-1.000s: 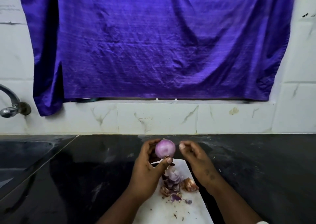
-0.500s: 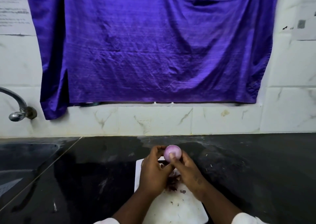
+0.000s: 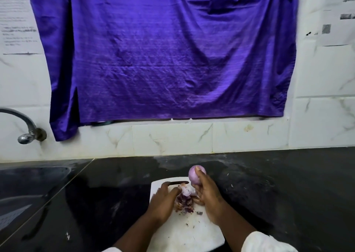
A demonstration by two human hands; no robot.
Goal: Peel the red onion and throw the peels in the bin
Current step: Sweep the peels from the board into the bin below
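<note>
The white cutting board (image 3: 201,236) lies nearest, on the black tabletop (image 3: 288,184). The left hand (image 3: 163,200) rests low on it, knuckles up. Its fingers (image 3: 173,191) are bent down against the left edge of the heap of onion peels (image 3: 184,200), though whether they pinch any peel cannot be told. The heap lies directly right of those fingers and between the two hands, its length running near to far. That makes the left hand the nearer one for gathering it.

The right hand (image 3: 208,196) stands just right of the heap, its fingers wrapped round the red onion (image 3: 195,175). It holds the onion upright above the board's far right corner, and the onion looks pale and fully skinned. A dark knife (image 3: 177,183) lies along the far edge of the board, and no bin is in view.

Half a second ago both hands held the onion together. Now the right hand has it alone and the left hand has dropped to the peels. Farther off hang a tap (image 3: 28,134) at the left and a purple cloth (image 3: 163,59) on the wall.
</note>
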